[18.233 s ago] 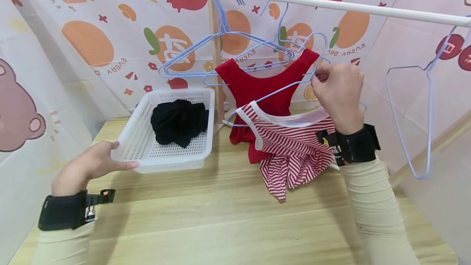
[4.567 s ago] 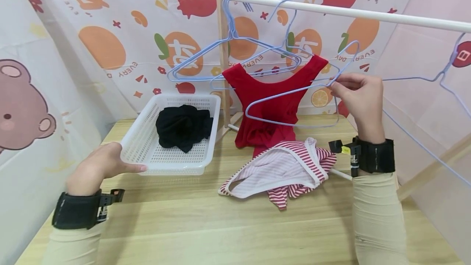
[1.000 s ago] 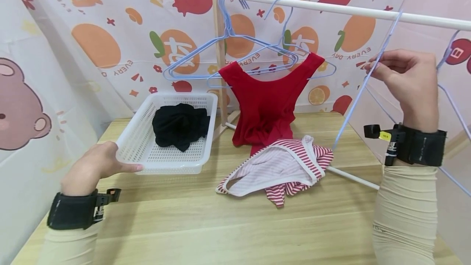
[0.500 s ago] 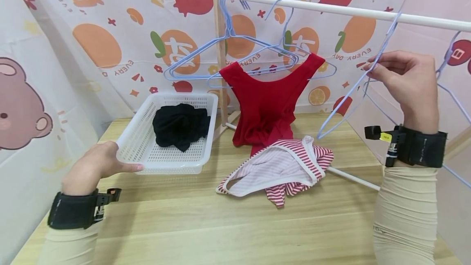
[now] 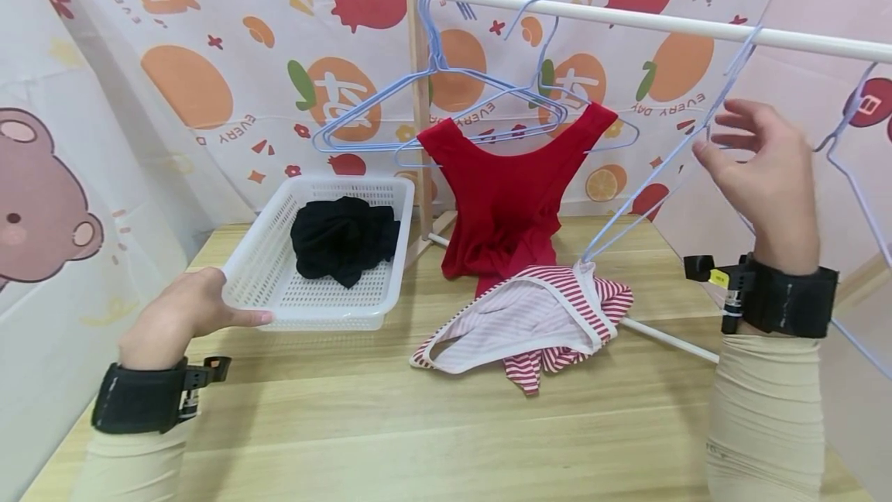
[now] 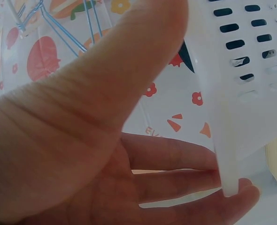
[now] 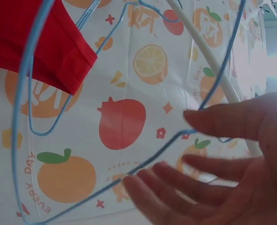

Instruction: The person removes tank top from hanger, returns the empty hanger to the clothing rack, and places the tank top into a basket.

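Observation:
My left hand [image 5: 183, 310] grips the near left corner of a white perforated basket [image 5: 327, 316], thumb along its front, fingers at its side. Crumpled black cloth [image 5: 343, 238] lies inside. My right hand [image 5: 770, 180], fingers parted and loosely bent, is beside a bare blue wire hanger [image 5: 729, 82] hooked on the rail. In the right wrist view, the thumb is close to the hanger's neck [image 7: 188, 132]; contact cannot be told. A red-and-white striped sleeveless top [image 5: 530, 320] lies crumpled on the table below.
A red sleeveless top [image 5: 512, 177] hangs on a hanger behind the striped one. Several blue hangers [image 5: 435, 60] cluster at the left end of the white rail [image 5: 648, 19]. Another hanger [image 5: 853, 165] hangs at far right. A white lower bar [image 5: 669, 338] crosses the wooden table [image 5: 418, 424].
The striped top has come off the hanger and dropped to the table. My right hand carried the hanger right onto the rail and just let go. My left hand stays on the basket.

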`<state>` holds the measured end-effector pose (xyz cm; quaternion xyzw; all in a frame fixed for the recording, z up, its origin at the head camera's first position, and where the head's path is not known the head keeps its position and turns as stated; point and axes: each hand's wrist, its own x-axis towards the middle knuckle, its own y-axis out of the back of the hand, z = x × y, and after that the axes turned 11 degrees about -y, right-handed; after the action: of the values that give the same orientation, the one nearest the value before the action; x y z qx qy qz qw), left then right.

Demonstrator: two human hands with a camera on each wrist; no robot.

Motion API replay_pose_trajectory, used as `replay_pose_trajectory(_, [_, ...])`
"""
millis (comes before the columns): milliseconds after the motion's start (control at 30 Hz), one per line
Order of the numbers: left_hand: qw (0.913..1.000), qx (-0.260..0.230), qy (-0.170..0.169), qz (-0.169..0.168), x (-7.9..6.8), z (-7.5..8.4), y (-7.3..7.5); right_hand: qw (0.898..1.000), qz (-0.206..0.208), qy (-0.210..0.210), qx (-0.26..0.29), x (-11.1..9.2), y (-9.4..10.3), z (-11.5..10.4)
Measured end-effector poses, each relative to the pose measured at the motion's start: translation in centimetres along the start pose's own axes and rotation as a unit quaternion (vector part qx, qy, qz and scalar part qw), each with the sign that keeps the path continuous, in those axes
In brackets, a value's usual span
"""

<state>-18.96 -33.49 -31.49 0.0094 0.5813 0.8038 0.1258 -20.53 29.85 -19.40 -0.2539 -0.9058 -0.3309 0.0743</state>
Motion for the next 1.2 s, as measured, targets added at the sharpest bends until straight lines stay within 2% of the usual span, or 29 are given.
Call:
replay_pose_trajectory(100, [1.0,0.0,0.002,-0.001,0.0,0.0,0.0,0.999,-0.004,-0.04,-0.034,-0.4,-0.3,0.3])
replay_pose_trajectory(167, [1.0,0.001,0.003,-0.001,0.0,-0.1,0.0,0.998,-0.009,-0.053,-0.036,-0.6,-0.5,0.7])
replay_pose_trajectory(433, [1.0,-0.001,0.001,0.001,0.0,-0.1,0.1,0.996,-0.039,-0.068,-0.051,-0.9,-1.7,3.7])
replay_pose_trajectory(533, [1.0,-0.002,-0.004,0.006,0.0,-0.1,0.1,0.992,-0.08,-0.065,-0.073,-1.0,-2.2,5.0])
replay_pose_trajectory(633, [1.0,0.0,-0.005,0.005,0.0,0.0,0.1,0.982,-0.146,-0.06,-0.101,-1.0,-2.8,6.3])
replay_pose_trajectory(733, [1.0,-0.001,-0.004,0.002,0.0,0.1,0.1,0.965,-0.224,-0.062,-0.12,-1.3,-3.5,7.3])
replay_pose_trajectory(833, [1.0,-0.004,-0.003,0.001,0.0,0.2,0.0,0.949,-0.275,-0.035,-0.15,-1.5,-4.6,7.8])
replay_pose_trajectory(933, [1.0,-0.005,-0.001,0.003,0.0,0.2,0.0,0.936,-0.303,0.004,-0.176,-1.7,-5.9,7.9])
replay_pose_trajectory(1033, [1.0,-0.003,-0.002,0.005,0.0,0.2,0.0,0.93,-0.326,0.017,-0.172,-2.2,-7.1,7.8])
replay_pose_trajectory(1133, [1.0,-0.003,-0.002,0.004,0.0,0.2,-0.1,0.927,-0.34,0.022,-0.156,-2.7,-8.2,7.6])
replay_pose_trajectory(1200, [1.0,-0.003,-0.001,0.002,0.0,0.2,-0.1,0.921,-0.355,0.021,-0.158,-3.0,-8.8,7.3])
